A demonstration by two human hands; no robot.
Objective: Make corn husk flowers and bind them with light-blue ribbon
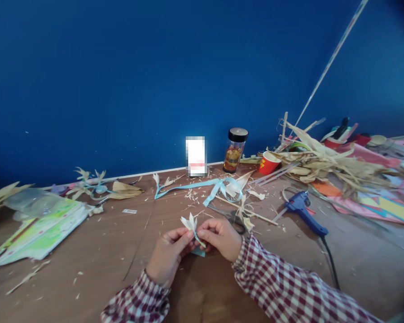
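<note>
brown wood of the table (97, 251) carries everything we see, going from left to right: a green and yellow printed sheet (42, 231) lies at the far left, with a few dried husk flowers (89, 181) behind it near the blue wall (121, 80). in the middle, close to us, our left hand (168, 253) is closed in a pinch, thumb and fingers gripping the stem of a small pale husk flower (189, 223), whose petals stand up just above the fingertips. our right hand (220, 237) is curled shut too, touching the left, its fingertips holding the same stem where a bit of light blue ribbon wraps it. the flower sits between both hands, raised a little over the table. behind the hands a long blue ribbon (202, 185) trails across the wood among shavings, and scissors (230, 216) lie just beyond the right hand. further back stands a jar (234, 150) with a black lid, then a red cup (267, 162). to the right rests a blue glue gun (305, 211), and past it a heap of dry husks (326, 163).
</note>
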